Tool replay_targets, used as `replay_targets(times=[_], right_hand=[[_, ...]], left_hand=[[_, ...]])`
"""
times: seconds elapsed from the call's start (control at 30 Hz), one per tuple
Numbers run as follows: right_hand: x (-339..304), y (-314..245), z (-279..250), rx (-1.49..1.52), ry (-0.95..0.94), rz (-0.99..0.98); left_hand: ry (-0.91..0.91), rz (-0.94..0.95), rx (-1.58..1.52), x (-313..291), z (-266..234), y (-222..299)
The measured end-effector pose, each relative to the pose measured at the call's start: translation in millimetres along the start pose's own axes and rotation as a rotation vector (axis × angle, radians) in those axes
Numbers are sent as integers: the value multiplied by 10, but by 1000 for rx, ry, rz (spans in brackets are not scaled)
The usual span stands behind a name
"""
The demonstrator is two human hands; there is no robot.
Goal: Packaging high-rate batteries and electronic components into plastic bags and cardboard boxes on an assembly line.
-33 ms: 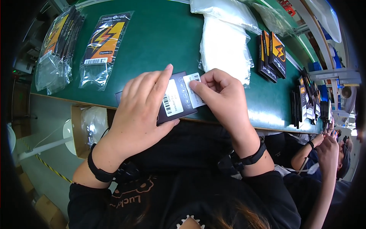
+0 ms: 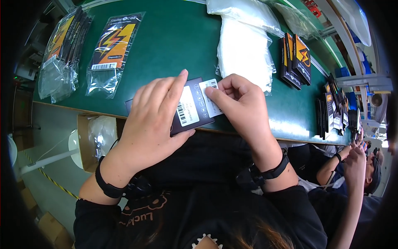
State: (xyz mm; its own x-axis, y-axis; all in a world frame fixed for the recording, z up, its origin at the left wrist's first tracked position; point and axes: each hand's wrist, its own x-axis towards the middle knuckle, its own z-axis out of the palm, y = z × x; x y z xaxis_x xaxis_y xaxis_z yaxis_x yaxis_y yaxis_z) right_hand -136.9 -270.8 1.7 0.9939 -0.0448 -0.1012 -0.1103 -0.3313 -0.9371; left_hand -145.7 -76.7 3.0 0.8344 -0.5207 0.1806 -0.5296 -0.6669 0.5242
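Note:
My left hand [image 2: 149, 120] lies over a flat dark box [image 2: 200, 101] at the table's front edge, its fingers across the far side and the thumb along the near side. The box face carries a white barcode sticker and a row of small round icons. At its right end my right hand [image 2: 244, 106] pinches a small white barcode label [image 2: 212, 98] between thumb and fingers. That label overlaps the box's end; whether it is stuck down, I cannot tell.
A bagged black-and-orange box [image 2: 112, 45] lies at the left beside a pile of bagged boxes [image 2: 62, 50]. Clear plastic bags [image 2: 244, 54] lie behind my right hand. Unbagged boxes [image 2: 302, 60] stand far right, with more [image 2: 327, 110] nearer. A co-worker's hand [image 2: 355, 162] shows at right.

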Motion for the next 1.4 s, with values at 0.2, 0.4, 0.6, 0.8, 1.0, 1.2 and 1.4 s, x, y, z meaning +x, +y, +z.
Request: replay_targets(times=[0.2,0.4,0.6,0.8,1.0,1.2,1.4], right_hand=[[12,-20,16,-176,30,-87],[41,-42,-37,-284,-12,-118],[8,-121,-71,-409,-24,-71],[-71,-219,-64,-445,32,-131],[-148,-322,-115,-121,144,-92],[-114,-317,-103,83,-39,-73],[-141,-336,-87,447,-124,14]], left_hand=[[22,7,-11,2,0,-6],[70,12,-36,-2,31,-13],[88,38,-38,-18,35,-18],[145,69,-24,-8,-10,22],[280,80,60,52,-151,96],[301,134,57,83,-163,156],[353,169,12,108,-145,172]])
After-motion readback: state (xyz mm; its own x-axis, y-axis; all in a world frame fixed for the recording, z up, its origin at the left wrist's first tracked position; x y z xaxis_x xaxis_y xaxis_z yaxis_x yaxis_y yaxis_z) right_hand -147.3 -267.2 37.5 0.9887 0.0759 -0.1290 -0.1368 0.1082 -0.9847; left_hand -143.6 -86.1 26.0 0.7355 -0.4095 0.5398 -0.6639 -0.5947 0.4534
